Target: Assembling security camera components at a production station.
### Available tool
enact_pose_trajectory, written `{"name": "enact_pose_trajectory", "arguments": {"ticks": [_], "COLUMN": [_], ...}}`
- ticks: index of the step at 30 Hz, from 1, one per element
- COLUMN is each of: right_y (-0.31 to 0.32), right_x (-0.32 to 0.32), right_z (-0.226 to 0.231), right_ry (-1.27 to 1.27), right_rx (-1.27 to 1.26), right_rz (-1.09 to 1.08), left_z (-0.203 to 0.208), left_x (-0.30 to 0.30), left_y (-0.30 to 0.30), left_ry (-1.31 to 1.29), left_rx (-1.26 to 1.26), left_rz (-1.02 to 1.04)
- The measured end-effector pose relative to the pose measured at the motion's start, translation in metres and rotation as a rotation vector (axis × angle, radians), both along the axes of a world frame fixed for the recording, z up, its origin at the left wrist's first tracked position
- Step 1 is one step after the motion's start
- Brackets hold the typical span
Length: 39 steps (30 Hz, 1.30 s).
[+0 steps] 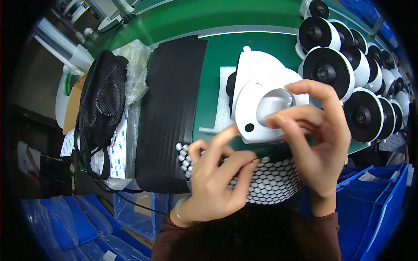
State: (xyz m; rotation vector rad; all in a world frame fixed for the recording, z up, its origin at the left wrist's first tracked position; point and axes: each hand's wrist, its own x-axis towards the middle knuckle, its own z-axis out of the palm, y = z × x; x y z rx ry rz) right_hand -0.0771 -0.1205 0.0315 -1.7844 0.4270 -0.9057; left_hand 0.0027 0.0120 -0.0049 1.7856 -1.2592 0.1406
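A white moulded housing [257,65] with a round opening lies on the green tabletop before me. A small black disc [249,127] shows on its lower left corner. My right hand [322,130] is over the opening, its index fingertip by the upper rim. The thumb and another finger meet in a pinch; anything between them is too small to make out. To the lower left, my left hand [217,178] has one finger reaching the housing's near edge. Its thumb and index are pressed together over a black sheet or fabric with white dots [274,182]; what they hold is unclear.
Several white units with black round faces [327,71] crowd the right side. White foam [223,100] sits beside the housing. To the left are a black corrugated board [170,108], a black mesh pouch [104,100] and clear plastic wrap [137,69]. Blue bins [370,209] stand below.
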Motion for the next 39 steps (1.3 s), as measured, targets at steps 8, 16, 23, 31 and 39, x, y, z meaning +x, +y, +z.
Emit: {"name": "enact_pose_trajectory", "arguments": {"ticks": [8,16,23,31,39], "right_y": [-0.003,-0.003,0.000,-0.002,0.001], "right_x": [-0.046,-0.055,-0.058,-0.057,-0.055], "right_z": [0.003,-0.009,-0.011,-0.013,-0.015], "right_ry": [0.344,0.242,0.114,0.167,0.182], "right_rx": [-0.317,-0.386,-0.547,-0.519,-0.545], "right_rz": [0.296,0.241,0.178,0.160,0.110], "left_z": [0.016,0.023,0.030,0.022,0.020], "left_x": [0.001,-0.007,-0.017,-0.014,-0.013], "left_y": [0.017,0.008,-0.001,-0.003,-0.006], "left_ry": [-0.039,-0.135,-0.163,-0.181,-0.166], "left_rx": [0.066,0.148,0.151,0.149,0.132], "left_rz": [-0.061,-0.098,-0.026,-0.056,-0.036]}}
